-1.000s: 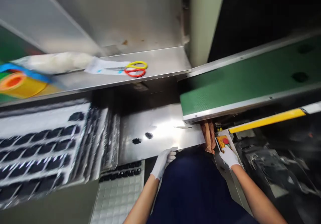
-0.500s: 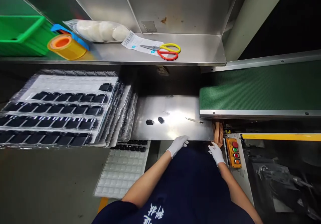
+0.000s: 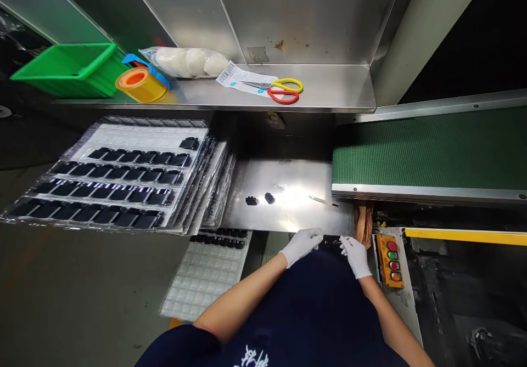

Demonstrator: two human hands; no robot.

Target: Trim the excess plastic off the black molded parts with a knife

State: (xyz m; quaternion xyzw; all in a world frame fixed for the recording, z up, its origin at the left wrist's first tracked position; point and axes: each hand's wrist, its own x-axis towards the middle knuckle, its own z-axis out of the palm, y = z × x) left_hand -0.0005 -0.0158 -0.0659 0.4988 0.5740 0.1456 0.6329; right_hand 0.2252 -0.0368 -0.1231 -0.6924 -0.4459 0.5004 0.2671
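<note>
My left hand (image 3: 301, 244) in a white glove rests at the near edge of the steel work plate (image 3: 288, 213), fingers curled. My right hand (image 3: 356, 255), also gloved, is just right of it, fingertips at a dark strip of parts (image 3: 331, 241) lying between the two hands; whether it grips the strip is unclear. Two small black parts (image 3: 260, 199) and thin tweezers (image 3: 323, 201) lie on the plate. A stack of clear trays with rows of black parts (image 3: 123, 183) sits to the left.
Green conveyor belt (image 3: 428, 153) on the right, a button box (image 3: 392, 260) below it. On the upper steel shelf (image 3: 329, 90) lie scissors (image 3: 280, 90), a paper label, a bag of white pads (image 3: 187, 61), a tape roll (image 3: 140, 83), a green bin (image 3: 69, 68). An empty blister tray (image 3: 206, 274) hangs below.
The view swung left and steadied. My right hand moved from the button box leftward toward my left hand at the plate's edge.
</note>
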